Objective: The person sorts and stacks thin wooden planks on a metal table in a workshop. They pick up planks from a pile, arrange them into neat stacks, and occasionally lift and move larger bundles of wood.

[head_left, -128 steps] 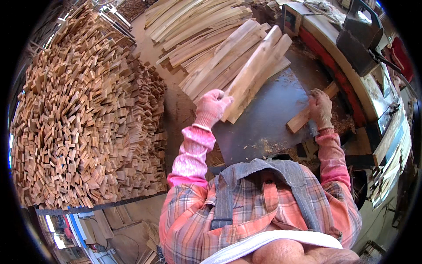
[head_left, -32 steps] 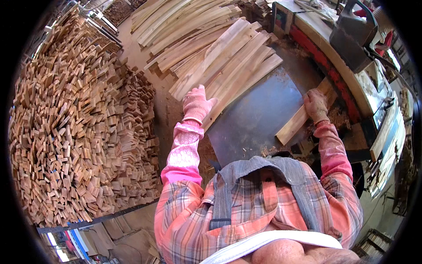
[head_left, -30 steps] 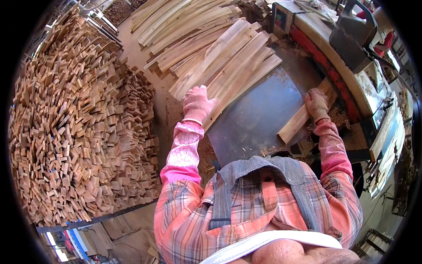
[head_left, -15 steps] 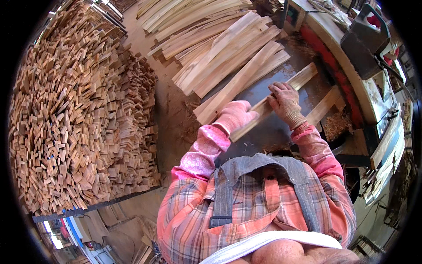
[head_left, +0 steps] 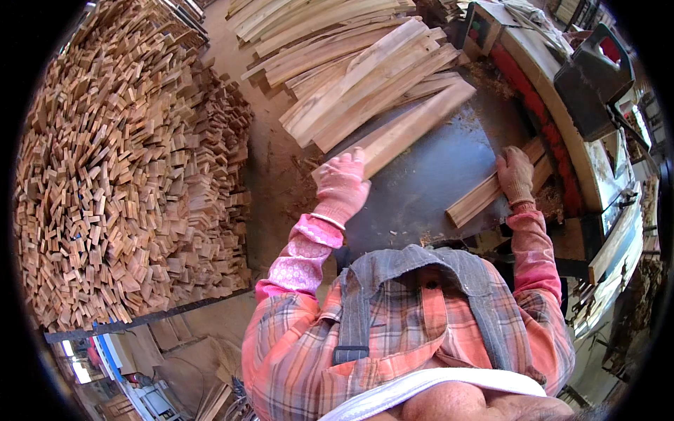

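Observation:
My left hand, in a pink knit glove, grips the near end of a flat wooden board. This board slants away to the upper right over a dark metal table. At the right side of the table, my right hand, in a dusty work glove, is closed over a narrower wooden strip. The strip lies aslant, and part of it is hidden under the hand. Beside it, toward the red-edged bench, another piece of wood shows partly.
A large stack of short wood pieces fills the left. Loose long boards are heaped at the far side of the table. Along the right runs a bench with a red edge, bearing a dark box-shaped machine part. Wood shavings lie around.
My hands have moved apart. The right hand carried the narrow strip from the middle to the right side; the left let go of it and took hold of the board at left.

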